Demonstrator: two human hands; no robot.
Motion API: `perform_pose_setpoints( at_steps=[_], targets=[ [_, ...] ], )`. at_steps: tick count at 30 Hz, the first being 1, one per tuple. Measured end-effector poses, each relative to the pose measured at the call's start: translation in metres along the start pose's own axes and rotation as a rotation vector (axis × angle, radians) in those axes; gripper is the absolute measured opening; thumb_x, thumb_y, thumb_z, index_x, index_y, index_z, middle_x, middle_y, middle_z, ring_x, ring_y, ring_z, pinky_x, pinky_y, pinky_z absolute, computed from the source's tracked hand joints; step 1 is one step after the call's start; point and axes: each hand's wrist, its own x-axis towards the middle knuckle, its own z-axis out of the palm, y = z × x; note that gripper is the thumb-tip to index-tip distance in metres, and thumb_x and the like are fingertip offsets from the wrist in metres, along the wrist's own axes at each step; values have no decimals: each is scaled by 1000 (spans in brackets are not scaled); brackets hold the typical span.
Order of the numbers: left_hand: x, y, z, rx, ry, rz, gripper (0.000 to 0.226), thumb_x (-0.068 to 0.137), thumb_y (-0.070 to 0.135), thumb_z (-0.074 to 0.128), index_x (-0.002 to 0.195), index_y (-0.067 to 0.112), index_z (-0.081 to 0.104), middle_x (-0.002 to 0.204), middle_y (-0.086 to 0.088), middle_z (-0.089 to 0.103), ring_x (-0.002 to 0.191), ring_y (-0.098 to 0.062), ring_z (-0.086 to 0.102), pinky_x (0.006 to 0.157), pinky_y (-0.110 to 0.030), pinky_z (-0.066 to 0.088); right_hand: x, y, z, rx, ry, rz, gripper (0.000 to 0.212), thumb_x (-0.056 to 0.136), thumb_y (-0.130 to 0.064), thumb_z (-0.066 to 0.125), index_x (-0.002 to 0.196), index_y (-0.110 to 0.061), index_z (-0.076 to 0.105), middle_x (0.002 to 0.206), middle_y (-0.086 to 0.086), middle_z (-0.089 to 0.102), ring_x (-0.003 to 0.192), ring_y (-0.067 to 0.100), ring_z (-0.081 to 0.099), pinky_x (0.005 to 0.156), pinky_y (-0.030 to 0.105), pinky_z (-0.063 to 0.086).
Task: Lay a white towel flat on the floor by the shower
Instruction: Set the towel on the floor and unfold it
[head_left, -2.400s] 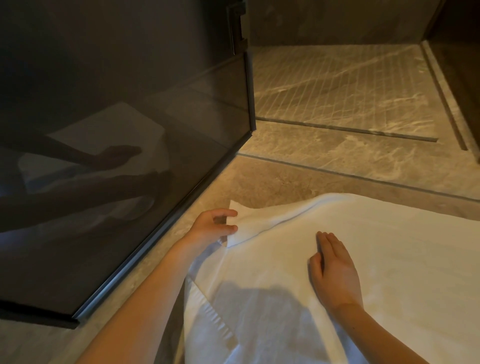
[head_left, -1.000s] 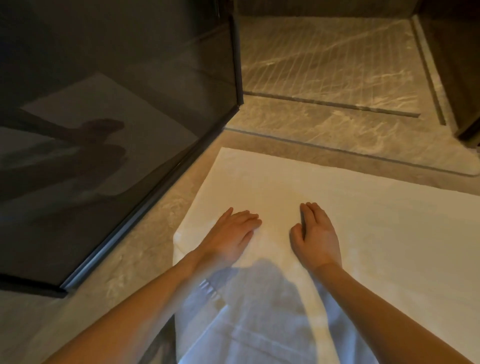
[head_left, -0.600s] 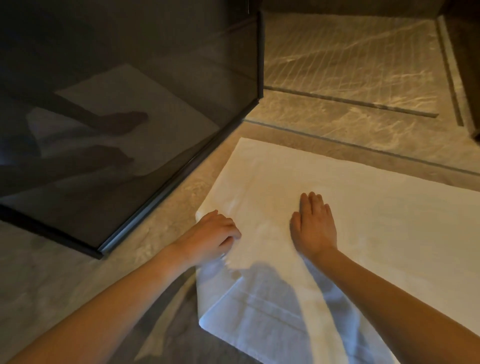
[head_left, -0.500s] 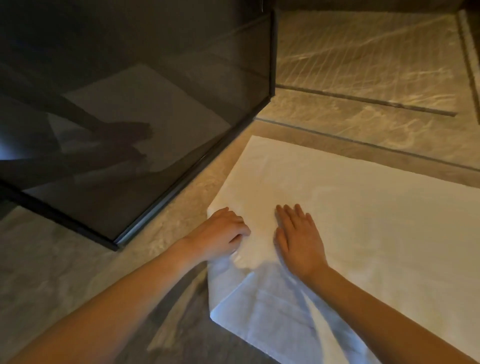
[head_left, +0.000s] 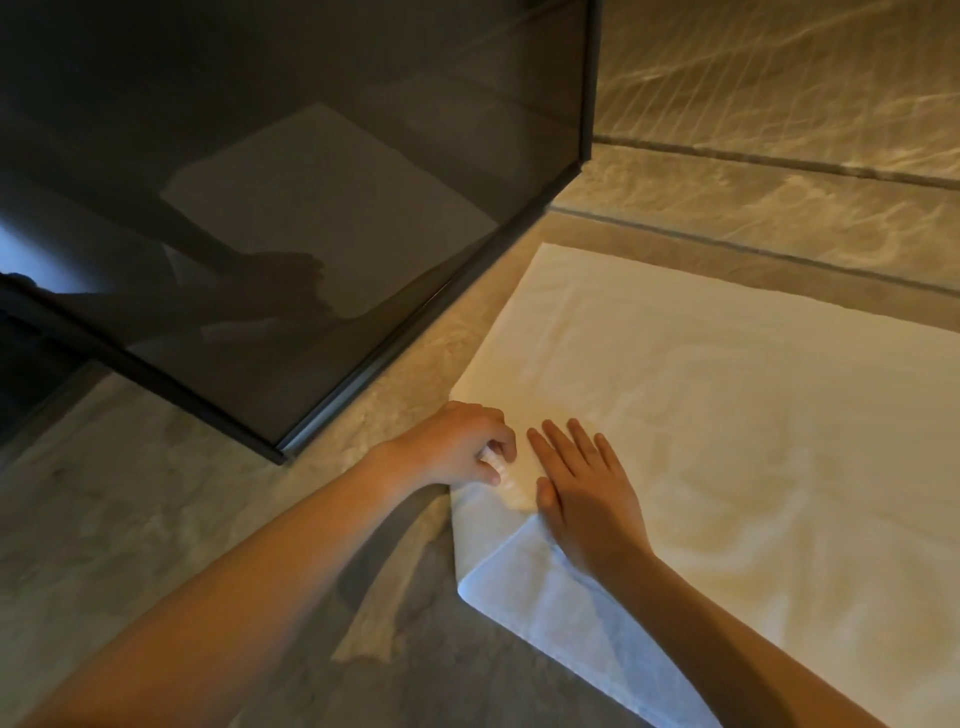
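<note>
The white towel (head_left: 727, 415) lies spread on the stone floor in front of the shower threshold. Its left edge runs along the base of the dark glass shower panel (head_left: 291, 208). My left hand (head_left: 462, 447) sits at that left edge with its fingers curled on the cloth, pinching it. My right hand (head_left: 582, 493) lies palm down with fingers apart, pressing the towel flat just beside the left one. The near left corner of the towel is in shadow under my right forearm.
The marble-patterned floor (head_left: 130, 519) stretches left and toward me. Behind the towel a raised sill (head_left: 753, 202) leads onto the tiled shower floor (head_left: 779, 67). The glass panel's metal bottom rail (head_left: 389, 358) stands close to the towel's left edge.
The folded far left corner has been laid out flat. Both hands slid back toward the near left edge, and my right hand moved left until it sits beside the left one.
</note>
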Motion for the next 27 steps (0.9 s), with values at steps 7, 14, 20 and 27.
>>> perform_pose_setpoints(
  at_steps=[7,14,20,27],
  targets=[
    [-4,-10,5,-141,7,-77,18,78,26,77,95,25,72,88,20,62,81,5,54,75,-15,39,0,1,2,-18,-33,-7,56,99,-37,15,154,-26,18,161,-3,20,150,20,9,122,37,6],
    [-34,-24,-3,-422,0,-188,11,77,34,78,81,25,75,83,13,70,82,1,62,69,-12,45,-1,2,3,18,-13,-7,58,98,-40,9,155,-28,16,161,-4,17,150,19,6,122,37,3],
    [-73,-42,4,-501,-21,-352,13,77,38,78,75,25,75,62,12,67,56,-5,61,63,-27,51,-2,3,6,37,-15,-9,55,102,-43,11,155,-31,6,163,-7,6,150,16,-5,122,37,-3],
    [-45,-7,30,-24,257,-153,48,97,45,46,141,27,46,147,12,42,135,-6,34,112,-25,24,-1,-3,2,59,14,-11,55,102,-41,16,155,-28,13,162,-5,13,150,17,2,121,35,-2]
  ],
)
